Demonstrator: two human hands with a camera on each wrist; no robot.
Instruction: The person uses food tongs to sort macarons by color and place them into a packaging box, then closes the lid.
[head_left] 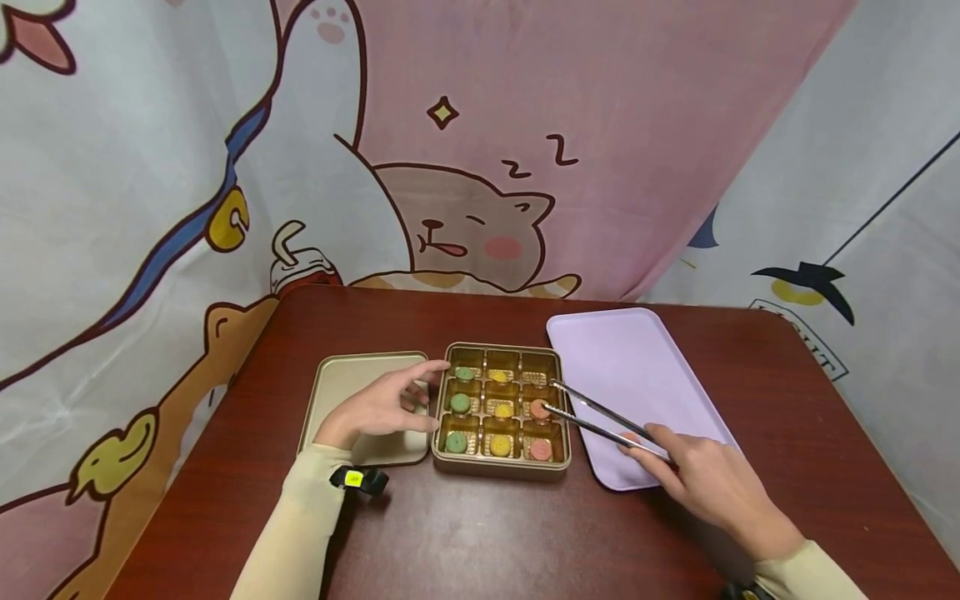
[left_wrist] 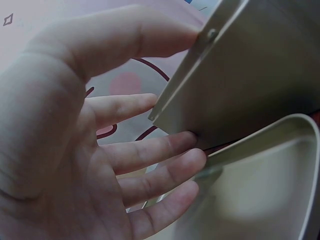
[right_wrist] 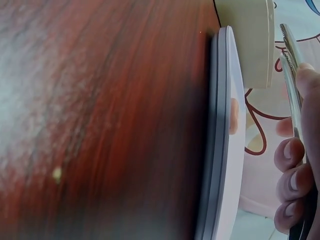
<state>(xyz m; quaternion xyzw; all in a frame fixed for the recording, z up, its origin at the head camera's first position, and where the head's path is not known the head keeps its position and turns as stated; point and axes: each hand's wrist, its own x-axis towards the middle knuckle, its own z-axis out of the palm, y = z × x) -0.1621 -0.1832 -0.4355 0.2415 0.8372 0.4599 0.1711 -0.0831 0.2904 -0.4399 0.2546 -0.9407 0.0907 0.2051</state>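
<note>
A gold box (head_left: 498, 477) with a divided insert stands mid-table. Green macarons (head_left: 460, 403) fill its left column, yellow macarons (head_left: 500, 446) the middle one. In the right column, an orange macaron (head_left: 537, 409) lies in the middle compartment and a pink macaron (head_left: 540, 450) in the front one; the back one shows bare plastic. My left hand (head_left: 390, 406) touches the box's left side, its thumb at the edge (left_wrist: 197, 45) and fingers spread. My right hand (head_left: 712, 479) grips metal tongs (head_left: 611, 417), their parted tips over the right column, one overlapping the orange macaron.
A beige lid (head_left: 337, 375) lies left of the box, beneath my left hand. Close on the right is a lilac tray (head_left: 618, 350). One orange macaron (right_wrist: 234, 116) sits on it, partly behind the tongs in the head view. A printed curtain (head_left: 637, 125) hangs behind the table.
</note>
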